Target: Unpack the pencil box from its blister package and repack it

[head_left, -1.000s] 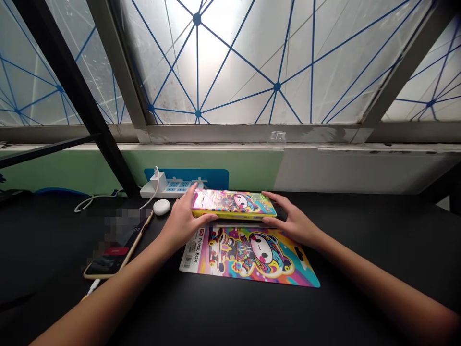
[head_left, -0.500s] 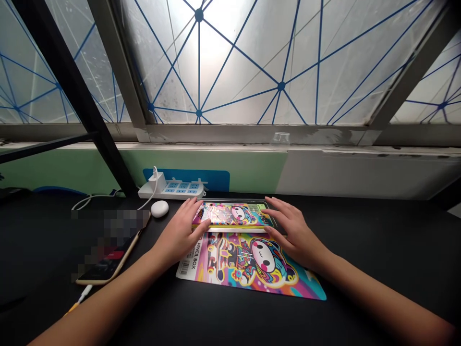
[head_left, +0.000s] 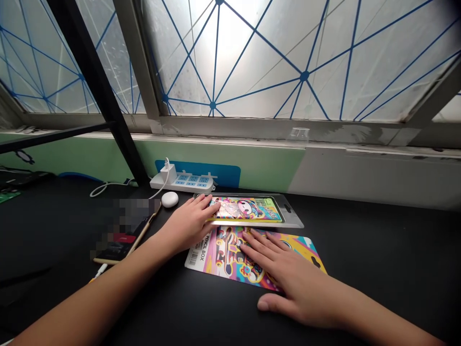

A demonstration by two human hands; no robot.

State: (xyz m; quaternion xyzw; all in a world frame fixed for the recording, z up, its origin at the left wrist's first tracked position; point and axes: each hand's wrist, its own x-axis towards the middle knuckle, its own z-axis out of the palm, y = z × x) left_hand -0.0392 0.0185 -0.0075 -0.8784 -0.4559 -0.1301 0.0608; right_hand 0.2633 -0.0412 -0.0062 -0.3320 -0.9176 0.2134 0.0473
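Note:
A colourful pencil box [head_left: 248, 209] lies in a clear plastic blister tray [head_left: 293, 218] on the black table. My left hand [head_left: 189, 223] rests on the box's left end, fingers stretched over it. In front of the tray lies the printed backing card [head_left: 216, 247] marked "PENCIL BOX". My right hand [head_left: 288, 278] lies flat on that card, fingers spread and holding nothing.
A phone [head_left: 124, 235] with a cable lies to the left, a small white earbud case [head_left: 169, 199] behind it. A white power strip [head_left: 183, 181] with a charger sits against the wall under the window. A black frame post [head_left: 101, 91] rises at the left.
The box has been lowered into the clear tray. My right hand left the box's right end and came down flat on the card. The view shifted left.

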